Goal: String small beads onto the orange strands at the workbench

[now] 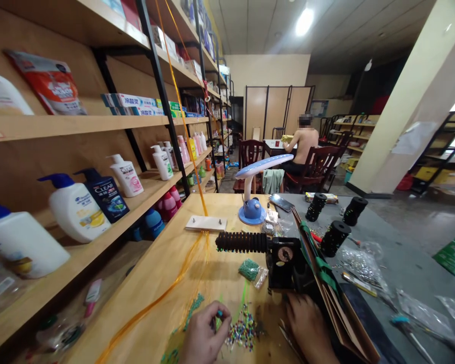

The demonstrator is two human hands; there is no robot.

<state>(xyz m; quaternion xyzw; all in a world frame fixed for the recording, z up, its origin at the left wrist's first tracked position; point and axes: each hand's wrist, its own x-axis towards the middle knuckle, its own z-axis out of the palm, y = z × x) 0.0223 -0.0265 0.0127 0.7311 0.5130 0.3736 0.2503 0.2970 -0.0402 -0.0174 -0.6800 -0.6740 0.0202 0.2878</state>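
Multicoloured plastic beads (242,329), loose heap on pale wooden surface (155,303), between both hands. Left hand (202,336): grip clamped on small teal bead (220,314). Right hand (307,328): grip state unclear; near black ribbed device (284,263).

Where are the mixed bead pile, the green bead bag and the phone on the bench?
Mixed bead pile (243,331), head view, middle of the heap.
Green bead bag (248,269), head view, centre of the bag.
Phone (281,202), head view, middle of its face.
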